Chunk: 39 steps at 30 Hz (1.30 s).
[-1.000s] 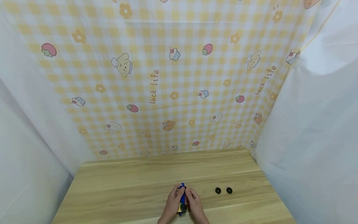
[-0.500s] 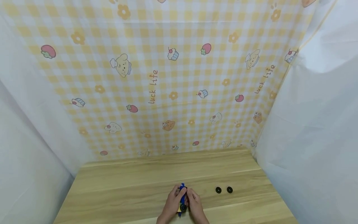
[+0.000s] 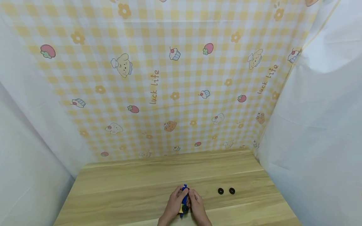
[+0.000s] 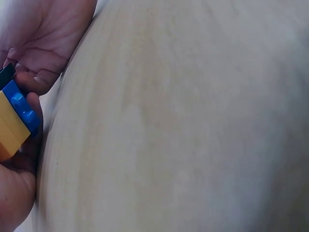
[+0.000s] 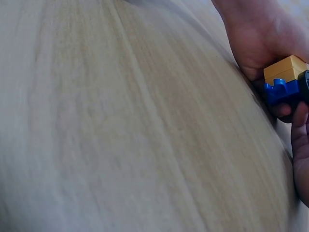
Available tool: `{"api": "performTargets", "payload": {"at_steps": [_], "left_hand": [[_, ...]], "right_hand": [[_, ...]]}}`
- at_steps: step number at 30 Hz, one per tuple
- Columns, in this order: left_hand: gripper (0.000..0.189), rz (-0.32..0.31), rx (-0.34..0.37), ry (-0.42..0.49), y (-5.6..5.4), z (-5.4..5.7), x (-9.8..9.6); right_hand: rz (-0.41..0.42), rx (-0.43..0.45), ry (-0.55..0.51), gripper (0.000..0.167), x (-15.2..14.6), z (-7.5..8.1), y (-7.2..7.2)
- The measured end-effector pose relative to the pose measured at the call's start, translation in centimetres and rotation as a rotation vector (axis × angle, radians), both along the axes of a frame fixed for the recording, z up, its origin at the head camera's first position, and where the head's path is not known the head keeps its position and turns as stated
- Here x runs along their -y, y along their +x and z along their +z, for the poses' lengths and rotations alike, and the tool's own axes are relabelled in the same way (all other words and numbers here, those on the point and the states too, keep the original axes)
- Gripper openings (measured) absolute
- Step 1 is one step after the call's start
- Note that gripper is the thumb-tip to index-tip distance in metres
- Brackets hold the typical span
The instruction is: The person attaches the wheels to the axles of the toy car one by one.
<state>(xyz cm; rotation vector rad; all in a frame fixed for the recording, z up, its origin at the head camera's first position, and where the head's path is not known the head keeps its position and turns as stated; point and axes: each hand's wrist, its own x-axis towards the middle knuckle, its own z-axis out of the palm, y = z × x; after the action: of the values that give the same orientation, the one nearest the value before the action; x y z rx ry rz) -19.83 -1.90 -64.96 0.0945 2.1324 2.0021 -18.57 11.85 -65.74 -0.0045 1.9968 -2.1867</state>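
A small toy car of building blocks (image 3: 185,201) stands lengthwise between both hands, near the front of the table. Its long blue body carries a yellow block (image 4: 12,130) near one end, with a black wheel (image 3: 185,209) on the near side. My left hand (image 3: 173,204) grips the car from the left, thumb lying along its top toward the far end. From the right, my right hand (image 3: 197,204) pinches at the car's far end, where a bit of black shows by the fingertips. Blue knobs (image 5: 277,87) stick out beside the yellow block in the right wrist view. Fingers hide much of the car's middle.
Two black tyre-like rings (image 3: 221,191) lie side by side on the wooden table (image 3: 127,191), to the right of the hands. A yellow checked cloth (image 3: 181,78) hangs behind the table, and white sheets (image 3: 316,131) close off both sides.
Both hands keep their hold on the toy car and stay in nearly the same place. The left thumb has moved slightly right at the car's far end.
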Motion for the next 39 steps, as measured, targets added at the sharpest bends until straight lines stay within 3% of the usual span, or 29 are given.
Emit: {"api": "performTargets", "payload": {"at_steps": [11,20,29,34,39], "left_hand": [[0.038,-0.039,-0.014,0.014,0.0,0.1,0.3],[0.040,-0.011,0.020,-0.006,0.0,-0.2,0.1],[0.034,-0.051,0.041,0.113,0.2,-0.1,0.6],[0.039,-0.065,0.022,0.129,0.2,0.0,1.0],[0.042,-0.046,0.091,0.158,0.1,-0.2,1.2]], "right_hand": [[-0.017,0.008,-0.006,0.039,0.2,0.0,0.0],[-0.048,-0.009,-0.005,0.038,0.3,-0.3,0.0],[-0.072,0.046,-0.003,0.041,0.3,0.0,-0.1],[-0.094,0.055,-0.009,0.039,0.2,-0.1,-0.2],[-0.118,0.073,-0.018,0.040,0.1,-0.2,-0.3]]}}
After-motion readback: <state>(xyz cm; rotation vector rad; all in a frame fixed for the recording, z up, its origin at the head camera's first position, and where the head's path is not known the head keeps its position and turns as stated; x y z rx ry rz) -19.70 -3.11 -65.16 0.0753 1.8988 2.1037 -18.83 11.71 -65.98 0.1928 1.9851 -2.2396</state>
